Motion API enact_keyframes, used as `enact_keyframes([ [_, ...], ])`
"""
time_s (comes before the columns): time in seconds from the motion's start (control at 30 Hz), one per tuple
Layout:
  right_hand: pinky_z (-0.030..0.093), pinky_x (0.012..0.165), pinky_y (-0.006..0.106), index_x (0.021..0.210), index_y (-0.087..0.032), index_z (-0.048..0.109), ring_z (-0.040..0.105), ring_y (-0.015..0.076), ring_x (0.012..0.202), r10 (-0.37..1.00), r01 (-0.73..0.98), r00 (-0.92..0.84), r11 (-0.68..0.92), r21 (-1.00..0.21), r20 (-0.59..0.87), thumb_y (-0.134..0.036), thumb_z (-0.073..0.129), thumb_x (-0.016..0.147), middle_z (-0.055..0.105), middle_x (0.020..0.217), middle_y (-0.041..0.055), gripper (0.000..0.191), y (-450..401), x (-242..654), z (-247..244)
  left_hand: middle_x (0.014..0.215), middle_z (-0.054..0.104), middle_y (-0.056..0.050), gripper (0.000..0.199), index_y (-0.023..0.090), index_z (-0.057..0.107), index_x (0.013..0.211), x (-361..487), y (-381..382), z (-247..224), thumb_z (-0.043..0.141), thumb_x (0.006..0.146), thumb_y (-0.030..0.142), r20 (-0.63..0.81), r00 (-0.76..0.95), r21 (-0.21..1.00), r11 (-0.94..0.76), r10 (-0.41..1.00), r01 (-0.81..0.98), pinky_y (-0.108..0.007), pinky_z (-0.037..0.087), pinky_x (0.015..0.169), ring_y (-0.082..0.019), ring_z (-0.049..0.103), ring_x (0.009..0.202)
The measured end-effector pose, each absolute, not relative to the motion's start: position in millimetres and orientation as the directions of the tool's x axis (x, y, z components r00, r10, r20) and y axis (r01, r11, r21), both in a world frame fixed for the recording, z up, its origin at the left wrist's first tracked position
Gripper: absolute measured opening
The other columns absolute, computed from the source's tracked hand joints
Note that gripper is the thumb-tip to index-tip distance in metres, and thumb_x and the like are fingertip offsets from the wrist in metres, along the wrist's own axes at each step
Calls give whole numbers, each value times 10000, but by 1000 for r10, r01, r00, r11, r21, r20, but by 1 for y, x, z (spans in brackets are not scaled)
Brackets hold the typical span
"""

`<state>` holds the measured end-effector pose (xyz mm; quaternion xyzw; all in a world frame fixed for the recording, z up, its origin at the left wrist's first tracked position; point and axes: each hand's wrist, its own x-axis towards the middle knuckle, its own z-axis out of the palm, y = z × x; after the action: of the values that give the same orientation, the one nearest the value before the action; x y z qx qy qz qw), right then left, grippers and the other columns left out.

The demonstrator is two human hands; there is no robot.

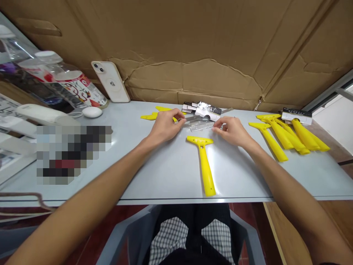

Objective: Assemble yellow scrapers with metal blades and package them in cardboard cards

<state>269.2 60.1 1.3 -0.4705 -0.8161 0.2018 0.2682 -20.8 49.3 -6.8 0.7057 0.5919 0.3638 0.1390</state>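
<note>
My left hand (167, 126) is closed in a pinch on a thin metal scraper blade (193, 118) at the back of the table. Across from it, my right hand (231, 130) has its thumb and forefinger closed at the right end of another flat metal blade (202, 127) in a small loose pile. Just behind lies a crumpled silver and white packet (207, 111). A yellow scraper handle (205, 165) rests in front of me, its wide head toward the pile. More yellow handle parts (150, 116) lie beyond my left hand, partly hidden by it.
At the right, several yellow scraper handles (275, 141) lie beside a black and white box (297, 116). A phone (111, 82) leans on the cardboard wall (193, 40) behind. Plastic bottles (78, 86) and a white mouse-like object (92, 112) stand at left, near a blurred-out patch.
</note>
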Motion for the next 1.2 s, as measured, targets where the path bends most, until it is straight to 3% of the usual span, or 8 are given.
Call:
enact_keyframes([
  [0.07, 484, 820, 384, 889, -199, 778, 639, 196, 738, 869, 708, -345, 489, -509, 355, -278, 733, 910, 768, 904, 62, 93, 70, 277, 2, 969, 802, -54, 112, 203, 748, 915, -18, 46, -3, 743, 900, 313, 302, -13, 732, -223, 953, 644, -376, 571, 822, -186, 678, 734],
  [0.17, 485, 853, 405, 895, -200, 766, 626, 196, 721, 861, 715, -278, 482, -506, 426, -270, 726, 905, 753, 903, 64, 81, 76, 283, 3, 916, 777, -54, 231, 193, 726, 960, -13, 42, 3, 838, 848, 361, 165, -30, 902, -139, 986, 409, -348, 594, 705, -166, 681, 666],
  [0.33, 506, 747, 372, 1026, -192, 786, 613, 165, 684, 903, 538, -278, 429, -726, 329, -394, 757, 925, 763, 984, 78, 227, 62, 275, 13, 829, 755, -54, 478, 183, 700, 922, -3, 35, 5, 1003, 680, 463, 51, 81, 987, -62, 995, 146, -351, 640, 726, -187, 732, 725],
  [0.5, 406, 523, 301, 944, -180, 773, 509, 118, 545, 909, 306, -406, 235, -923, 97, -477, 802, 915, 671, 727, 22, 300, 51, 269, 20, 768, 742, -46, 502, 187, 691, 886, 1, 30, 5, 1003, 667, 514, 48, 140, 987, -68, 989, 143, -347, 626, 716, -182, 721, 695],
  [0.67, 452, 492, 276, 904, -193, 741, 620, 142, 622, 894, 98, -448, 62, -993, 12, -611, 844, 891, 737, 832, 66, 430, 50, 268, 19, 732, 717, -21, 474, 185, 715, 943, 0, 30, 7, 987, 692, 482, 60, 111, 981, -79, 992, 177, -318, 560, 640, -145, 641, 603],
  [0.87, 529, 523, 289, 1038, -208, 774, 658, 142, 655, 874, -73, -485, -10, -997, 26, -577, 917, 840, 663, 829, 4, 443, 54, 271, 13, 702, 704, -1, 500, 201, 694, 993, 1, 30, 7, 987, 681, 461, 67, 95, 984, -81, 993, 160, -306, 518, 614, -136, 607, 580],
  [1.07, 598, 626, 331, 1115, -242, 809, 693, 162, 722, 868, -25, -487, 97, -995, 96, -402, 1019, 704, 730, 926, 15, 488, 54, 273, 12, 688, 691, 3, 503, 209, 667, 869, 0, 29, 9, 1010, 642, 499, 70, 93, 988, -82, 993, 130, -297, 518, 608, -126, 593, 576],
  [1.2, 603, 660, 357, 1082, -223, 809, 686, 169, 660, 878, 107, -456, 218, -970, 147, -490, 983, 745, 749, 815, 14, 465, 52, 271, 14, 729, 717, -31, 492, 186, 758, 892, -1, 31, 6, 978, 688, 576, 46, 81, 984, -59, 996, 166, -297, 540, 608, -132, 609, 597],
])
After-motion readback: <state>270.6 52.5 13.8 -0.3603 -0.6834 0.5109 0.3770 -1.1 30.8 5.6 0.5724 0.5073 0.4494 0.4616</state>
